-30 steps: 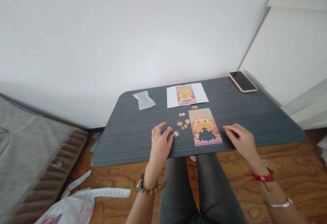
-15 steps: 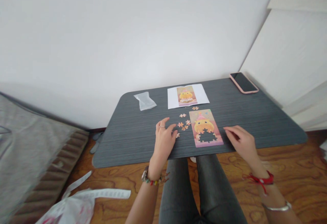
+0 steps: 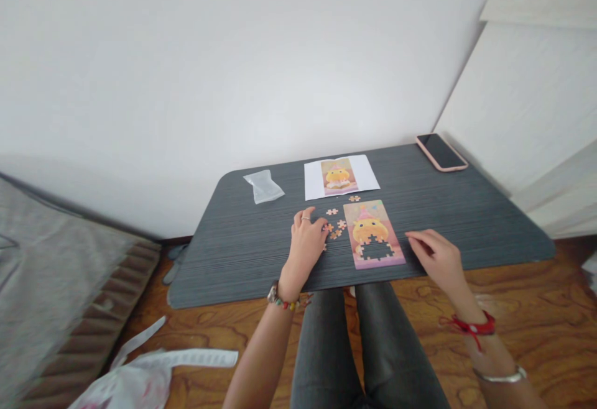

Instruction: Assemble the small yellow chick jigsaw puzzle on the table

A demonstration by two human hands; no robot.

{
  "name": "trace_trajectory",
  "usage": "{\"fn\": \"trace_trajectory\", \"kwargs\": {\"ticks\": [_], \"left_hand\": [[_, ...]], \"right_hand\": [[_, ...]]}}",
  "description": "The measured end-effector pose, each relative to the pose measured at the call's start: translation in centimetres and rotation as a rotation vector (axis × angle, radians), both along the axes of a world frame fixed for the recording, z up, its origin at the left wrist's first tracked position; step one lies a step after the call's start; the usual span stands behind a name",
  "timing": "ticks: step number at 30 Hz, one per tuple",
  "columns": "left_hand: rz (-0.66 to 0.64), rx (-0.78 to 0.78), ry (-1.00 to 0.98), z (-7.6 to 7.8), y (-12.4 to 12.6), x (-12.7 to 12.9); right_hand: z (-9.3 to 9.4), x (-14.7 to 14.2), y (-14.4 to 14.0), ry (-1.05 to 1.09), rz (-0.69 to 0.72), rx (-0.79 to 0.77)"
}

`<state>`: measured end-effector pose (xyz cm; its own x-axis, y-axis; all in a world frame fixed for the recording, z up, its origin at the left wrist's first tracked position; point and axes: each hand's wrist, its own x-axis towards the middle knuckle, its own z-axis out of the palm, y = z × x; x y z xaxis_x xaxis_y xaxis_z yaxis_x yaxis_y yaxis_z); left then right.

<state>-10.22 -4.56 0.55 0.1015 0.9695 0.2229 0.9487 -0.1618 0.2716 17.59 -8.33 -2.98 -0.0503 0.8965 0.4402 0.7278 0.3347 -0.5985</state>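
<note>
A jigsaw puzzle (image 3: 394, 244) lies on the dark table, showing a yellow animal in a pink hat, with a gap in its lower middle. To its left are several loose pieces, among them a puzzle piece (image 3: 329, 227) at the thumb and index fingertips of my left hand (image 3: 305, 244). Those fingers are closed on its edge, and part of it is hidden. My right hand (image 3: 436, 257) is held just right of the puzzle, fingers curled together, with nothing visible in them. Behind the puzzle lies a creased white sheet (image 3: 366, 173) printed with the same picture.
A clear plastic bag (image 3: 263, 186) lies at the table's back left. The phone (image 3: 441, 151) in a pink case is at the back right, near a white cabinet (image 3: 527, 104). White wall rises behind the table (image 3: 233, 253). A plastic bag (image 3: 135, 381) sits on the wooden floor.
My left hand has moved slightly right and up to the loose pieces, and its thumb and index have closed on one. My right hand stays beside the puzzle. The view has shifted a little.
</note>
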Motion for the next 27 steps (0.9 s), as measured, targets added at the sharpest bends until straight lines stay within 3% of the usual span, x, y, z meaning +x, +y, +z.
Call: {"fn": "trace_trajectory", "kwargs": {"ticks": [5, 9, 17, 23, 27], "left_hand": [[0.017, -0.107, 0.008, 0.5, 0.6, 0.1], [0.02, -0.105, -0.051, 0.6, 0.6, 0.0], [0.023, -0.113, -0.347, 1.0, 0.3, -0.1], [0.002, -0.177, -0.726, 2.7, -1.2, 2.8], [-0.007, -0.215, -0.796, 3.1, -2.0, 5.0]], "right_hand": [[0.1, -0.1, 0.0, -0.002, 0.003, 0.014], [0.0, 0.0, 0.0, -0.007, 0.012, 0.005], [1.3, -1.6, 0.2, 0.006, 0.095, 0.027], [3.7, -5.9, 0.2, -0.026, 0.165, 0.205], [4.8, -6.8, 0.8, -0.046, 0.191, 0.297]]}}
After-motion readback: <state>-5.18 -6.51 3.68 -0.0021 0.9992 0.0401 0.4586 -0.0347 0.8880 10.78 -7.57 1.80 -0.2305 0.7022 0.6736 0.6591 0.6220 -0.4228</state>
